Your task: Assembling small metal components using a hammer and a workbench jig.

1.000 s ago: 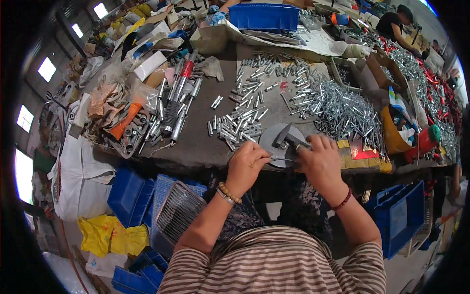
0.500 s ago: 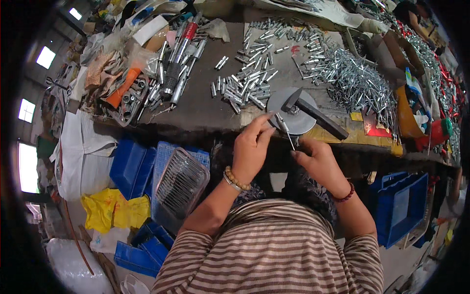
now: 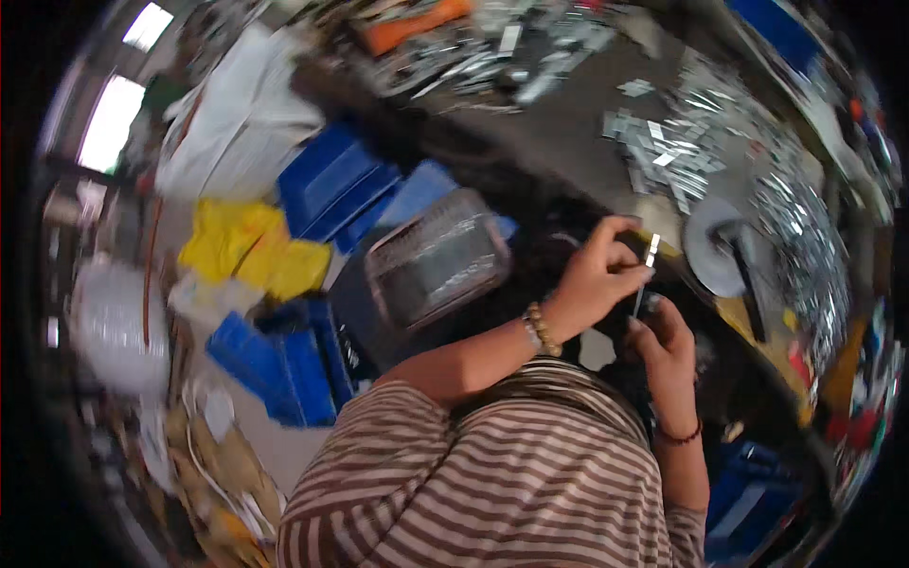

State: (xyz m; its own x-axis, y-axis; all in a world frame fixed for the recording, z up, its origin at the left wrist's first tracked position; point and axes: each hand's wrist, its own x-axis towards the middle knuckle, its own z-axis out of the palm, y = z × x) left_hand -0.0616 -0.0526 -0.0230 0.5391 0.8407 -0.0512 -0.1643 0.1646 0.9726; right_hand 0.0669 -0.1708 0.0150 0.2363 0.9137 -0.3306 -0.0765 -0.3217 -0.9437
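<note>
My left hand pinches a small silver metal tube between thumb and fingers. A thin metal rod runs down from the tube toward my right hand, whose fingers are closed around its lower end. That end is hidden in the fingers. Both hands are off the front edge of the workbench, in front of my body. Nearby on the bench, a hammer rests with its head on a round grey metal disc. The picture is blurred by motion.
Loose metal tubes and a heap of thin metal parts cover the bench beyond the disc. To the left are a framed tray, blue bins and a yellow bag. Another blue bin stands low at the right.
The view has swung to the left, showing more floor and bins. My hands, still holding the tube and rod, have drawn away from the disc. The hammer remains on the disc.
</note>
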